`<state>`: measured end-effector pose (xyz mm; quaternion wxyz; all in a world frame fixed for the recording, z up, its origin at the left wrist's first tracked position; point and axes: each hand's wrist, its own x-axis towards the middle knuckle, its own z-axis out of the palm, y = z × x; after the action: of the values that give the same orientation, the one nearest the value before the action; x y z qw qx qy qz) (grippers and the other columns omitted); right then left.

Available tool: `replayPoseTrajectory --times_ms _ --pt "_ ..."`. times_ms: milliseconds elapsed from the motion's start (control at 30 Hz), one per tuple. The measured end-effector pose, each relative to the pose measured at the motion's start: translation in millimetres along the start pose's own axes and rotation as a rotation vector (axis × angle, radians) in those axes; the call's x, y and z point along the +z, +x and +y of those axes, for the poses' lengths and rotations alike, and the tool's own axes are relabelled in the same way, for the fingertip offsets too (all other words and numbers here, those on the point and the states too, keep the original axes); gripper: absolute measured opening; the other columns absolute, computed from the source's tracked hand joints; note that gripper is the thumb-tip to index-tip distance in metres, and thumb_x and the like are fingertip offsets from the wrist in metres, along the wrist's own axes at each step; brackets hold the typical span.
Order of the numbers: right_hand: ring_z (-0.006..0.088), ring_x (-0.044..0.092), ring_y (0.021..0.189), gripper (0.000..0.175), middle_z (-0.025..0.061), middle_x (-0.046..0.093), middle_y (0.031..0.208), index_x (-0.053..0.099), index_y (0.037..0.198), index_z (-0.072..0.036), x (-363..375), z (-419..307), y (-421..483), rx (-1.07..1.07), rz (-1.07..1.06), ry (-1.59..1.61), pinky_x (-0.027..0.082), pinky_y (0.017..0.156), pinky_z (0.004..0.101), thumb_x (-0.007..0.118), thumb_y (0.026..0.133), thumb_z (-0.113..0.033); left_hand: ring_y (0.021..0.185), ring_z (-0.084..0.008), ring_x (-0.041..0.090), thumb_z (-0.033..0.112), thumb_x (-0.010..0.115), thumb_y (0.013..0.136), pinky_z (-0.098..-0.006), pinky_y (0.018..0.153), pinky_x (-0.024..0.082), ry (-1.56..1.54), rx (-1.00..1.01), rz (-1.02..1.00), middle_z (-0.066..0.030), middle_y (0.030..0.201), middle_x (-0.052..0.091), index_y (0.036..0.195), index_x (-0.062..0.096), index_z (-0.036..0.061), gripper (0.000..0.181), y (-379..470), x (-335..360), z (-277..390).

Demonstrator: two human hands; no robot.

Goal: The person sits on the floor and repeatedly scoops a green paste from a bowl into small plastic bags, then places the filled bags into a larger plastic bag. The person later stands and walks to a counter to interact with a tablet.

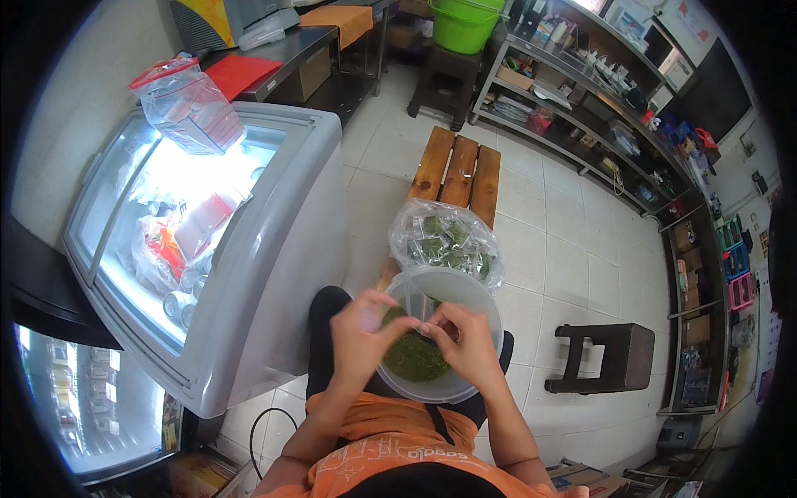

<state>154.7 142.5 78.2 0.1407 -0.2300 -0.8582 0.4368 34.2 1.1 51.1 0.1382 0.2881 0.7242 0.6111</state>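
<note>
A translucent round plastic tub (pixel 492 311) rests between my legs, with a mass of chopped green leafy material (pixel 414 361) inside. Over it, my left hand (pixel 367 330) and my right hand (pixel 457 333) meet at the fingertips, pinching a small clear plastic bag (pixel 422 305) between them. The bag's contents are hard to make out. Beyond the tub's far rim, a large clear plastic bag (pixel 405 218) holds several small packets of green material (pixel 457 233). That bag lies on a slatted wooden bench (pixel 457 168).
A glass-topped chest freezer (pixel 292 218) stands at the left, bearing a plastic bag with a red edge (pixel 193 112). A dark stool (pixel 622 358) is on the tiled floor at the right. Metal shelving (pixel 560 112) runs along the far and right walls; a green bucket (pixel 464 28) sits on another stool.
</note>
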Motion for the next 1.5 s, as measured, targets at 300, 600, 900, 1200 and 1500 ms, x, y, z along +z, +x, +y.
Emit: replayPoseTrajectory --times_ms 300,600,900,1200,1500 --pt "0.0383 0.064 0.084 0.009 0.0179 0.065 0.085 0.066 0.087 0.0 -2 -9 -1 -0.081 -0.064 0.045 0.05 0.073 0.0438 0.071 0.085 -0.008 0.074 -0.0155 0.069 0.014 0.073 0.089 -0.0303 0.071 0.052 -0.06 -0.082 -0.24 -0.0108 0.083 0.074 0.092 0.071 -0.0012 0.016 1 4 14" --pt "0.0332 0.059 0.072 0.009 0.0137 0.06 0.075 0.062 0.075 -0.005 24 -9 -11 -0.143 0.325 -0.318 0.046 0.067 0.0431 0.07 0.078 -0.004 0.069 -0.0377 0.064 0.008 0.072 0.082 -0.0408 0.06 0.052 0.288 0.179 0.024 -0.0176 0.076 0.064 0.083 0.062 0.0003 0.013 -5 11 6" --pt "0.0257 0.054 0.078 0.043 0.0049 0.051 0.083 0.076 0.109 -0.012 10 -13 -1 -0.264 0.253 -0.555 0.046 0.065 0.0382 0.08 0.067 -0.003 0.079 -0.0336 0.069 0.013 0.076 0.081 -0.0407 0.067 0.058 0.283 0.276 -0.17 -0.0113 0.105 0.065 0.101 0.065 0.0077 0.023 -12 18 12" --pt "0.0274 0.058 0.071 0.018 0.0093 0.053 0.078 0.077 0.098 -0.009 14 37 22 -0.115 0.17 -0.058 0.049 0.068 0.0407 0.075 0.081 -0.003 0.104 -0.0324 0.07 0.017 0.087 0.073 -0.0398 0.087 0.057 0.231 0.256 -0.095 -0.014 0.128 0.064 0.123 0.064 0.0082 0.055 7 -17 -8" --pt "0.0335 0.071 0.096 0.017 0.0164 0.071 0.104 0.077 0.096 -0.006 112 206 33 -0.053 -0.647 -1.057 0.057 0.087 0.0472 0.07 0.084 -0.016 0.103 -0.0267 0.07 0.017 0.089 0.072 -0.036 0.091 0.054 0.064 0.038 0.043 -0.0147 0.114 0.071 0.119 0.066 0.0028 0.054 6 -51 -23"
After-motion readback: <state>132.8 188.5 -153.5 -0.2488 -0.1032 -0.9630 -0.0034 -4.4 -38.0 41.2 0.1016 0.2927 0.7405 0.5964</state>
